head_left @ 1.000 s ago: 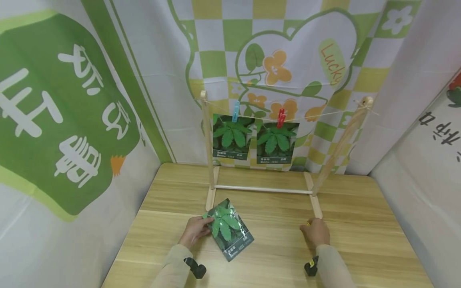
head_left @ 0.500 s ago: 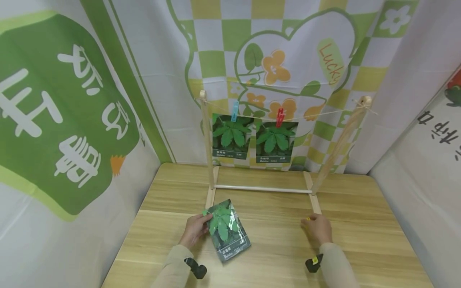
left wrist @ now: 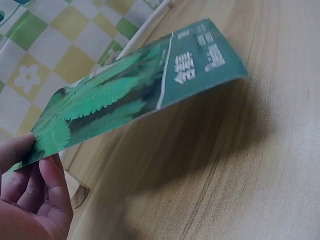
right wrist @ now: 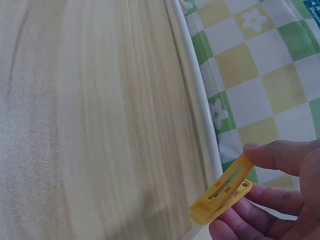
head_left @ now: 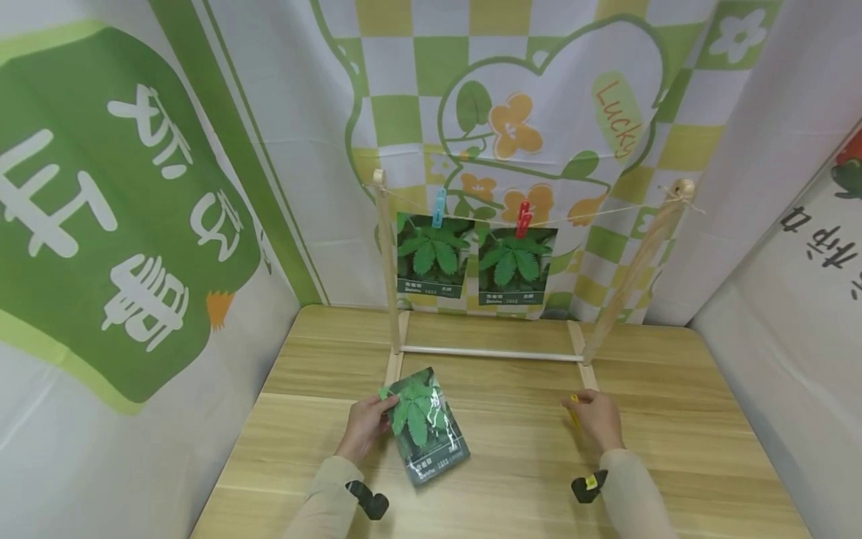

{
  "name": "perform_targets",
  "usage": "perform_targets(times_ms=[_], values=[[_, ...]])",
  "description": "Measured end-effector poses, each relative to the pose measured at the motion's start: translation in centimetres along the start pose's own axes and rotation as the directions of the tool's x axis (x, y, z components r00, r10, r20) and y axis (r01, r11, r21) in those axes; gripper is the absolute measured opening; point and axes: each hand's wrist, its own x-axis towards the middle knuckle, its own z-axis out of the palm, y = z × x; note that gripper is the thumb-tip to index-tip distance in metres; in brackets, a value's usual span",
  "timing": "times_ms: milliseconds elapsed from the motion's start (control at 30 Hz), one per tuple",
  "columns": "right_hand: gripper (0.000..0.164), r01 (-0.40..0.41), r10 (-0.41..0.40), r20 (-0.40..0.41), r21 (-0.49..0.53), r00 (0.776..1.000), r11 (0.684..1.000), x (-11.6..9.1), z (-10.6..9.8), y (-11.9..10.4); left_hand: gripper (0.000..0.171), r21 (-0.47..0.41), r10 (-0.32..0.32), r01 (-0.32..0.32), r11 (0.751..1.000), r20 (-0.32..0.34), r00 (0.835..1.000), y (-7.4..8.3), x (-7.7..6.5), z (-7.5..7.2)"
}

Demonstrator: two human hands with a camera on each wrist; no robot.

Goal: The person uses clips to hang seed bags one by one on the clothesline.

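Observation:
My left hand (head_left: 366, 427) pinches the upper left edge of a green plant picture card (head_left: 423, 427) between thumb and fingers. In the left wrist view the card (left wrist: 115, 90) is tilted above the wooden table, its shadow below it. My right hand (head_left: 598, 421) holds a small yellow clothespin (right wrist: 222, 192) by its handle ends, thumb on one side and fingers on the other. Two similar cards hang on a string behind: one under a blue clothespin (head_left: 440, 209), the other under a red clothespin (head_left: 524, 219).
A wooden frame stands toward the back of the table (head_left: 512, 486), with a left post (head_left: 388, 269), a right post (head_left: 636, 273) and a white bottom rod (head_left: 491, 353). The string (head_left: 606, 217) runs between the post tops. A checkered curtain (head_left: 390, 120) hangs behind.
The left hand has turned the card a little more upright, shifting its lower edge left. The right hand has lifted slightly away from the frame's foot, and the yellow clothespin shows more.

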Motion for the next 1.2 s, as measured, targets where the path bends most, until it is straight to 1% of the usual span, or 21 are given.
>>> perform_targets(times_ms=[267, 367, 533, 667, 900, 1067, 1200], values=[[0.048, -0.009, 0.010, -0.009, 0.026, 1.000, 1.000, 0.1, -0.2, -0.3, 0.035, -0.003, 0.009, -0.009, 1.000, -0.008, 1.000, 0.1, 0.0, 0.0], [0.048, -0.001, 0.002, -0.016, 0.032, 1.000, 0.999, 0.0, -0.4, -0.5, 0.033, -0.002, -0.001, 0.000, 1.000, -0.016, 1.000, 0.1, 0.0, 0.0], [0.045, 0.032, -0.031, -0.033, 0.030, 0.999, 0.999, -0.1, -0.7, -1.0, 0.032, -0.001, 0.007, -0.007, 1.000, -0.019, 1.000, 0.4, -0.1, 0.1], [0.044, 0.051, -0.050, -0.044, 0.038, 0.998, 0.998, -0.1, -1.0, -1.4, 0.032, -0.023, 0.020, -0.020, 1.000, -0.035, 0.999, 0.8, -0.3, 0.2], [0.048, 0.041, -0.040, -0.025, 0.071, 0.999, 0.997, -0.2, -1.4, -2.1, 0.032, -0.055, 0.044, -0.048, 0.997, -0.066, 0.997, 1.5, -0.5, 0.4], [0.047, 0.042, -0.038, -0.038, 0.106, 0.999, 0.994, -0.1, -1.7, -2.6, 0.032, -0.090, 0.065, -0.070, 0.993, -0.059, 0.996, 1.9, -0.6, 0.6], [0.046, 0.041, -0.036, -0.044, 0.134, 0.998, 0.990, -0.3, -2.0, -3.0, 0.035, -0.108, 0.068, -0.074, 0.991, -0.058, 0.996, 2.2, -0.7, 0.7]])
